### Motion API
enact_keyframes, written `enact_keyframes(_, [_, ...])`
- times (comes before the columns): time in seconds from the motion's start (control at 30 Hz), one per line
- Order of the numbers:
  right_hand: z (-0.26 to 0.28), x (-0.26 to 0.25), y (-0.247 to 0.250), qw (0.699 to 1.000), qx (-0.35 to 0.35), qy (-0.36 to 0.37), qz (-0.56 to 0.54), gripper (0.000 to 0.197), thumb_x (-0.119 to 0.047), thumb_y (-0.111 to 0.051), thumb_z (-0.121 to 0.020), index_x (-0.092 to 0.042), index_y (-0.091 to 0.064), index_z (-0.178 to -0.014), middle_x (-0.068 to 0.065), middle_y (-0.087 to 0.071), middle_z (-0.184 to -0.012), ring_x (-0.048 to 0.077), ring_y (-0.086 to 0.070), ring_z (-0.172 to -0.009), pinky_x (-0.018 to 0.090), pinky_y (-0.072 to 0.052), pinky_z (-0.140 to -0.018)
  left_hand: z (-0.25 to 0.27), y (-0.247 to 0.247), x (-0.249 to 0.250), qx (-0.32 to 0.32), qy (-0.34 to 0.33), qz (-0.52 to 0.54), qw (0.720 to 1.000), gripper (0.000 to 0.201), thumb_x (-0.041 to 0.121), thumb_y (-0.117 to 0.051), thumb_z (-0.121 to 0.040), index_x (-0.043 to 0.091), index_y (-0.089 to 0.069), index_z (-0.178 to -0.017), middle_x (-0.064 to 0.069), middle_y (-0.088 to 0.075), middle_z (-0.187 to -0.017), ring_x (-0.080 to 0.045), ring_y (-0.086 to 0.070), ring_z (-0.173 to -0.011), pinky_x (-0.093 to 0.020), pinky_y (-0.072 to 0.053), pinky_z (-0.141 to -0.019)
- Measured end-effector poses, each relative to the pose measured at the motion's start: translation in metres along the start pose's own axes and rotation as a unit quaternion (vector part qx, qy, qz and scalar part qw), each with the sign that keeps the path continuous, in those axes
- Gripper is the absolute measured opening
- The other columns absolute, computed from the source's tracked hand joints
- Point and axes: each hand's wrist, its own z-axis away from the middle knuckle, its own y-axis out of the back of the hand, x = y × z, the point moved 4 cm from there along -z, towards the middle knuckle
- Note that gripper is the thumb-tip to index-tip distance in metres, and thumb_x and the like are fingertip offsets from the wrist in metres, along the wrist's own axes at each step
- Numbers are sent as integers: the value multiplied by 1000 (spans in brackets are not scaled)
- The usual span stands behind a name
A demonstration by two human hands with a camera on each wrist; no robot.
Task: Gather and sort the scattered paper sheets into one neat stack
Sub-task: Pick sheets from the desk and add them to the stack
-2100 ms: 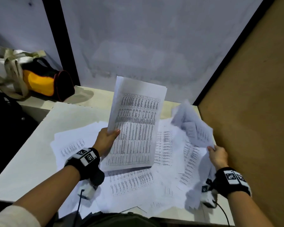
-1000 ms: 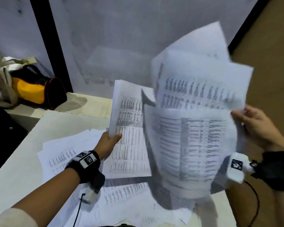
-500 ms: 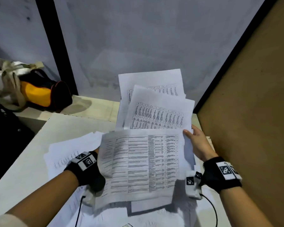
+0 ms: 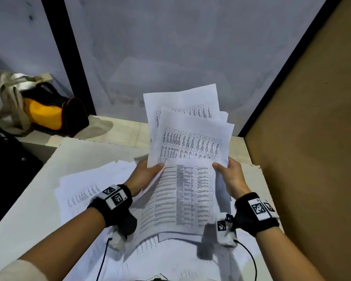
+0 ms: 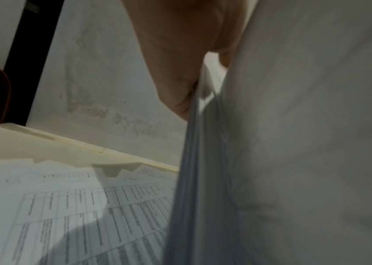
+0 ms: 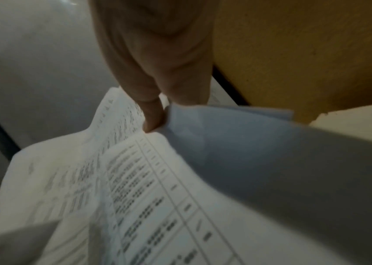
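Observation:
I hold a loose, fanned bundle of printed sheets (image 4: 187, 151) above the table, tilted up toward the wall. My left hand (image 4: 145, 175) grips its left edge, thumb on top, and in the left wrist view that left hand (image 5: 180, 59) pinches the paper edges (image 5: 198, 143). My right hand (image 4: 230, 175) pinches the right edge; in the right wrist view the right hand's fingers (image 6: 155, 116) press on the printed sheets (image 6: 135, 188). More printed sheets (image 4: 83, 191) lie scattered on the white table (image 4: 28, 199) under and left of my hands.
A brown board wall (image 4: 312, 138) stands close on the right, a grey wall (image 4: 170, 47) behind. A yellow and black bag (image 4: 47, 110) with a cloth tote lies on a ledge at the back left. Wrist camera cables (image 4: 249, 256) trail over the near papers.
My right hand lifted a bunch of sheets from the right side, swung them up and over, and laid them onto the sheets in my left hand. Both hands now hold one bundle.

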Motion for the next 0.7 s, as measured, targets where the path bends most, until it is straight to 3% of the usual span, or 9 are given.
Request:
enact_keyframes(0.13, [4,-11,1,997,8,77,1,24,2,-58,-86,-10,-60,-107,-3,-66,-96,-6,-65,-77,8,-50,-72,-27,26,-16,60,6,-22,998,5,13,-64,-84,15,-64,-88,0,-67,-82,-21,-65,-78,-30,-48,-70])
enact_keyframes(0.23, [3,-17,2,993,10,116,-18,18,1,-59,-85,-15,-61,-93,-8,-65,-88,-12,-62,-70,10,-50,-73,-24,35,-11,82,-8,-10,997,27,2,-65,-75,18,-54,-57,6,-55,-53,-10,-50,-52,-27,-41,-57])
enact_keyframes(0.3, [4,-14,0,992,6,121,-25,17,0,-59,-86,-17,-61,-85,-6,-64,-83,-11,-61,-68,11,-50,-71,-15,32,-10,63,-25,3,998,15,19,-73,-66,11,-66,-76,-9,-69,-77,-20,-64,-70,-35,-52,-64])
enact_keyframes(0.37, [4,-2,-5,994,-2,108,-25,12,-2,-59,-86,-13,-62,-90,-5,-64,-85,-12,-62,-69,9,-50,-69,-14,35,-22,72,-19,22,997,67,38,-81,-57,2,-60,-110,-19,-66,-109,-31,-65,-98,-41,-52,-84])
enact_keyframes(0.43, [4,14,-9,996,-2,88,-8,9,-6,-60,-86,-11,-63,-93,-6,-64,-85,-9,-61,-70,17,-51,-72,-13,36,-28,79,-27,16,996,80,55,-82,-53,6,-61,-112,-12,-69,-107,-26,-66,-99,-42,-51,-89])
enact_keyframes(0.5, [0,25,-8,996,15,80,25,1,-16,-63,-84,-15,-63,-85,1,-64,-82,4,-60,-76,32,-49,-75,-11,27,-21,60,-41,11,997,57,45,-79,-65,4,-66,-103,-7,-73,-96,-21,-68,-89,-37,-51,-84])
enact_keyframes(0.6, [-2,24,-3,992,52,88,70,38,-10,-64,-85,-6,-52,-121,9,-60,-111,19,-55,-101,33,-47,-89,-17,17,-14,70,-51,-4,996,17,19,-64,-84,6,-62,-94,2,-67,-84,-3,-64,-72,-25,-47,-74])
enact_keyframes(0.67, [2,15,1,982,103,129,95,68,-3,-66,-82,-10,-31,-139,4,-45,-130,17,-47,-111,29,-42,-97,-19,14,-7,71,-72,-15,995,14,15,-59,-87,3,-65,-91,8,-69,-75,3,-64,-65,-25,-49,-72])
enact_keyframes(0.7, [7,9,3,962,148,185,134,76,-3,-69,-79,-12,-26,-141,7,-36,-137,20,-43,-117,35,-41,-101,-20,13,-8,68,-71,-19,995,16,15,-59,-87,1,-68,-91,10,-71,-71,0,-66,-66,-27,-50,-75])
